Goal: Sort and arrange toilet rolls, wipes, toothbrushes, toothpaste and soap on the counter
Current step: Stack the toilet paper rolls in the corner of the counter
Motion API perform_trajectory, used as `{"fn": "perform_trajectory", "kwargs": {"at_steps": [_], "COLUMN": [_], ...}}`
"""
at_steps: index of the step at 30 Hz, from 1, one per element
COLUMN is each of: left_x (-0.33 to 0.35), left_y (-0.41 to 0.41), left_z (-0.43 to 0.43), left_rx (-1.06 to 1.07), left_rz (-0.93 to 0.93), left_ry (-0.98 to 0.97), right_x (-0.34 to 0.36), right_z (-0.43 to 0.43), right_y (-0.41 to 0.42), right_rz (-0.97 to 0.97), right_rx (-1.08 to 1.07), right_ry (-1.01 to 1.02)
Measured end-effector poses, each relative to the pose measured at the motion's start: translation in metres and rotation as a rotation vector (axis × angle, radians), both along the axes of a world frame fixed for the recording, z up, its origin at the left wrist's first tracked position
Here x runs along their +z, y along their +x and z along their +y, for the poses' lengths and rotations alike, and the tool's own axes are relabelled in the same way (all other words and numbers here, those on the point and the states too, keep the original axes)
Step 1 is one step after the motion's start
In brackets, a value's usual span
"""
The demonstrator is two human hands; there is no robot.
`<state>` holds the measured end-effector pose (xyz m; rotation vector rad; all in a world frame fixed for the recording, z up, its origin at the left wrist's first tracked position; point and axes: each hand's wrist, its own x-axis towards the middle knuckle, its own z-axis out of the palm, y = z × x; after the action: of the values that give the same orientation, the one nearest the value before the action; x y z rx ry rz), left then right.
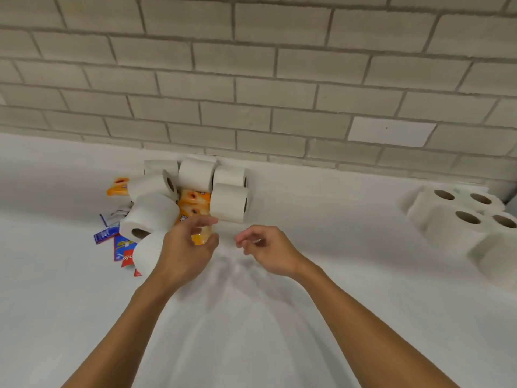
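Several loose toilet rolls [151,214] are heaped over orange wipes packs [194,201] on the counter [307,303]. The left hand [184,253] is cupped half-open at one pack's near end, grip unconfirmed; the right hand [268,250] hangs loosely curled, empty. The pack is judged best drawn out low, so no roll is toppled.

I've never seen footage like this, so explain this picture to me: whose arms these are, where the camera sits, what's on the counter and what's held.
No machine here: a person wears a camera on the head, looking down at their own arms. The left hand grips an orange pack amid loose rolls by the tiled wall. The right hand hangs loosely curled, empty. Blue and red packets lie left; upright rolls stand at right on the white counter.
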<state>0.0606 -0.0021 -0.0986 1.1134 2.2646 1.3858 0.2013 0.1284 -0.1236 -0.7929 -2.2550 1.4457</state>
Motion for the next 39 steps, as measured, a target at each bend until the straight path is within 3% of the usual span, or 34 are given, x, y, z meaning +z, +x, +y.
{"fn": "perform_trajectory", "kwargs": {"at_steps": [3,7,11,18,26,32,39], "left_x": [0.004,-0.006,-0.027,-0.051,-0.052,-0.055,-0.051], "left_y": [-0.024,-0.045,-0.058,-0.058,-0.057,-0.049,-0.044], "left_z": [-0.029,-0.062,-0.078,-0.079,-0.079,-0.083,-0.071], "left_rx": [0.125,0.403,0.538,0.511,0.351,0.244,0.122], "left_rz": [-0.087,-0.361,-0.587,-0.831,-0.992,-1.012,-0.782], "left_ry": [0.091,0.243,0.163,-0.036,0.021,0.1,0.151], "right_x": [-0.006,-0.012,-0.017,-0.021,-0.016,-0.015,0.001], "right_z": [-0.026,-0.05,-0.066,-0.083,-0.091,-0.089,-0.08], "right_y": [-0.038,-0.076,-0.103,-0.122,-0.119,-0.11,-0.08], "right_rz": [-0.034,-0.077,-0.152,-0.213,-0.25,-0.235,-0.125], "right_rx": [0.017,-0.018,-0.051,-0.07,-0.082,-0.107,-0.135], "right_ry": [-0.037,-0.106,-0.222,-0.287,-0.294,-0.305,-0.306]}}
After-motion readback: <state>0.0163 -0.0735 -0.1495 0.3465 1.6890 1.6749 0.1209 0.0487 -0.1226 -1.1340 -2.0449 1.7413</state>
